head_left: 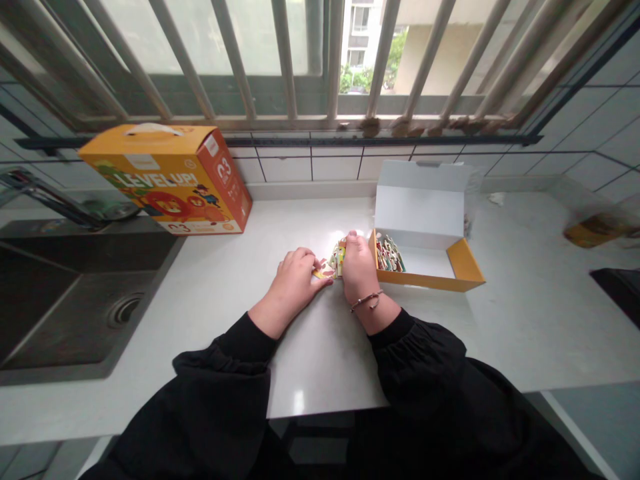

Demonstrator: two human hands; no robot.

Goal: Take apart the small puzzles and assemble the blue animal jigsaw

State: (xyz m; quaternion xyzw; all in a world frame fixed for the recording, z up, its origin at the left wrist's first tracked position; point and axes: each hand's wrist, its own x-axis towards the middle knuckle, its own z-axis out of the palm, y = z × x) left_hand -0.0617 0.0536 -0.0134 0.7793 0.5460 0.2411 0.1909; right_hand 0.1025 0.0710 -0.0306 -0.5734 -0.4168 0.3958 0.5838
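- Colourful puzzle pieces (334, 261) are being held flat on the white counter, pinched between both hands at the frame's centre.
- A small orange open box (453, 267), white lid standing upright, is being kept at three o'clock of them, more pieces stacked inside its left end.

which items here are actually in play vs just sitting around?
In play:
left hand and right hand, both on the puzzle pieces
open small box with more pieces, beside the right hand

Lying about:
orange carton
sink
tap
blurred yellow object, far right
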